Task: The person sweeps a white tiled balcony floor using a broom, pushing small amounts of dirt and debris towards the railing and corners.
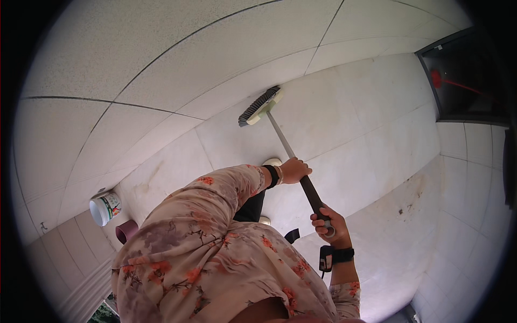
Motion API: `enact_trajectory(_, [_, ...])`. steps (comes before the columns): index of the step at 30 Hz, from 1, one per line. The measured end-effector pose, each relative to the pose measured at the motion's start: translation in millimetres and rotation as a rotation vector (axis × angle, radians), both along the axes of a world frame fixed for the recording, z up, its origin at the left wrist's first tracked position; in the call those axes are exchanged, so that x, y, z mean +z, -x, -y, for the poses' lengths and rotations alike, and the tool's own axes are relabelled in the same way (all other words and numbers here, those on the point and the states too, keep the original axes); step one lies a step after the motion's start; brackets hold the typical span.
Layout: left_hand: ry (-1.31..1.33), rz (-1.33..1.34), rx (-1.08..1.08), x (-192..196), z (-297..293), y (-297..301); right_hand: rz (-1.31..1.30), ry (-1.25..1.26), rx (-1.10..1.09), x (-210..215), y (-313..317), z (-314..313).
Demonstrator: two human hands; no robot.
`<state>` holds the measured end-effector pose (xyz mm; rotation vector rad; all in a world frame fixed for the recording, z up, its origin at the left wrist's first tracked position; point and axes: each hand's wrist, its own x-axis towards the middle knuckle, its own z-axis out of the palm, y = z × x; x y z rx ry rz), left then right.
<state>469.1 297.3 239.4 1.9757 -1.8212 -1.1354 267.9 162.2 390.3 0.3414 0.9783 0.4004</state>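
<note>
A long-handled broom [280, 134] slants from my body up toward the base of the wall. Its pale cream-green head has dark grey bristles [258, 105], which lie at or close to the line where the floor meets the wall; I cannot tell whether they press on it. My left hand [294, 170] is wrapped round the handle where the light pole meets the dark grip. Lower down, my right hand [331, 225] closes on the dark grip near its end, beside the grey hanging loop.
The pale tiled wall [226, 59] runs along the far side. A white bucket [105, 209] lies tipped or leaning at the left, next to a mauve container [127, 231]. Dark debris [403, 210] marks the floor at right. A dark-framed glass panel [463, 75] stands upper right. My shoes show beneath me.
</note>
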Motion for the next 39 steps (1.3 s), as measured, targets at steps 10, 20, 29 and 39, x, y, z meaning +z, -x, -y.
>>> enact_trajectory(10, [-0.095, 0.061, 0.003, 45.6, -26.2, -12.9, 0.177, 0.026, 0.139, 11.4, -16.2, 24.1])
enact_trajectory(20, [0.006, -0.074, -0.112, 16.7, 25.6, 47.2, -0.182, 0.167, -0.140, 56.3, 33.8, -19.4])
enact_trajectory(29, [0.296, -0.565, -0.477, 87.4, 53.8, 227.6, -0.539, 0.199, 0.010, 199.4, 149.6, -55.0])
enact_trajectory(39, [-0.126, -0.468, -0.318, 128.5, -34.7, 87.8, -0.031, -0.117, 0.352, 139.6, 93.8, 11.3])
